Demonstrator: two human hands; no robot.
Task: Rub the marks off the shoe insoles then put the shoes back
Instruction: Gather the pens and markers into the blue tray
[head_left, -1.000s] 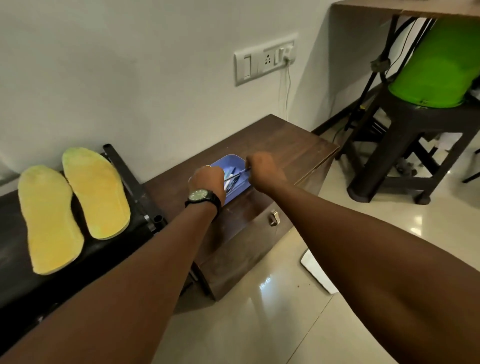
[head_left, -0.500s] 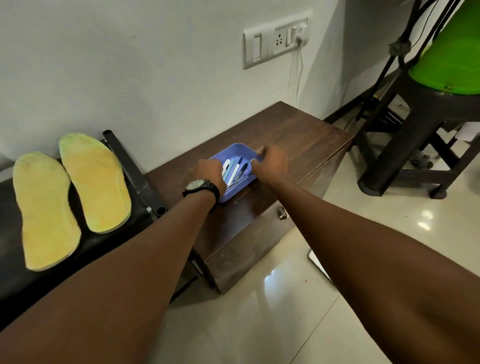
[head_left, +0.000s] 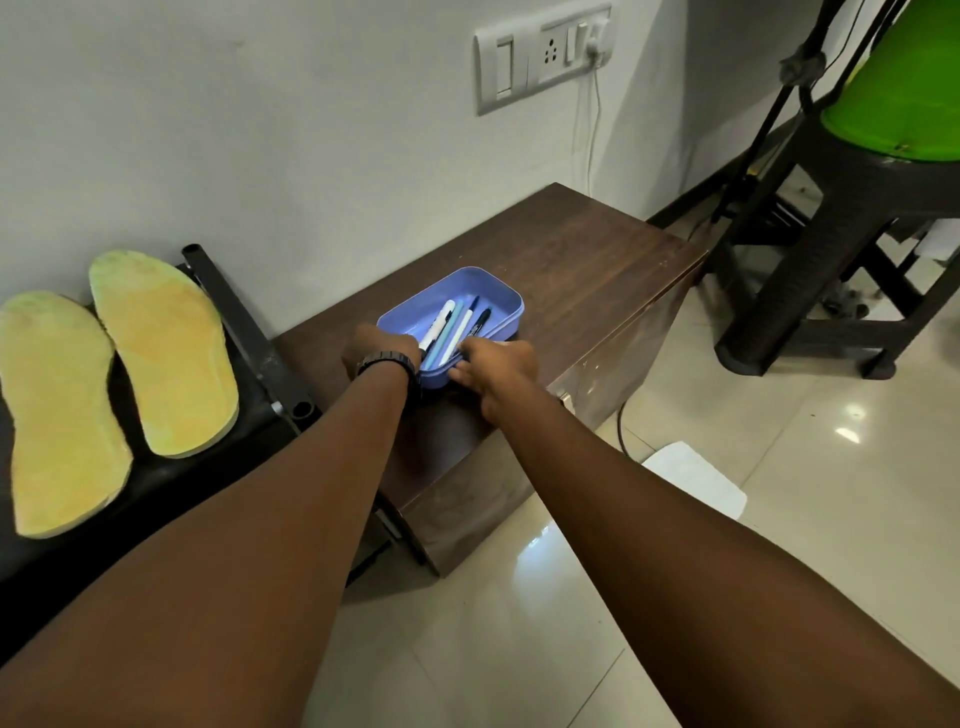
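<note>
Two yellow insoles lie side by side on a black bench at the left, one nearer the edge and one closer to the wall. No shoes are in view. A blue tray with several pens stands on a brown wooden cabinet. My left hand, with a black watch on the wrist, grips the tray's near left corner; its fingers are hidden. My right hand curls its fingers around the tray's near right edge.
A dark stool carrying a green container stands at the right on the tiled floor. A white flat object lies on the floor beside the cabinet. A switch plate with a cable is on the wall.
My right hand has moved from the tray's far right side to its near right edge. The pens now show uncovered. My left hand has stayed at the tray's near left corner.
</note>
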